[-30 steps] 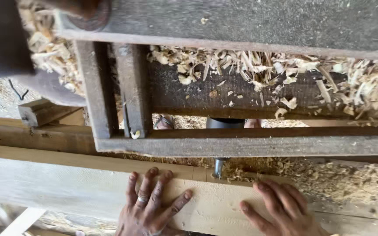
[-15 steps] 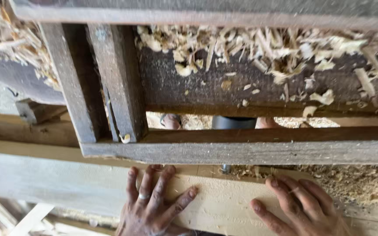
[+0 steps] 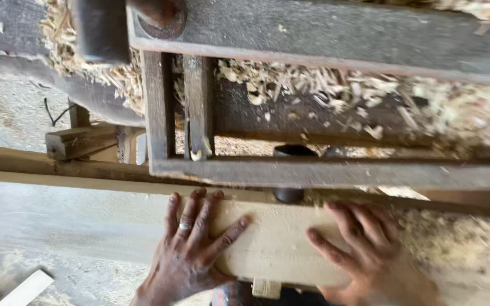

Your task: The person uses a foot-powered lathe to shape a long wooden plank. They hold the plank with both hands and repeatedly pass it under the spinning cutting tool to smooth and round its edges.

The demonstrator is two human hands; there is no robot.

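- Two hands on one pale plank [image 3: 273, 243], which lies low and centre, running from 9 to 3 o'clock.
- Left hand [image 3: 191, 249] lies flat on it at 7 o'clock, fingers spread wide, gripping nothing; one ring [image 3: 185, 226] shows.
- Right hand [image 3: 370, 255] presses flat at 5 o'clock, fingers splayed, nothing clasped.
- One grey wooden frame [image 3: 324, 173] sits at 12 o'clock of both hands, with two upright slats.
- Shavings [image 3: 313, 85] are heaped behind it, uncountable.
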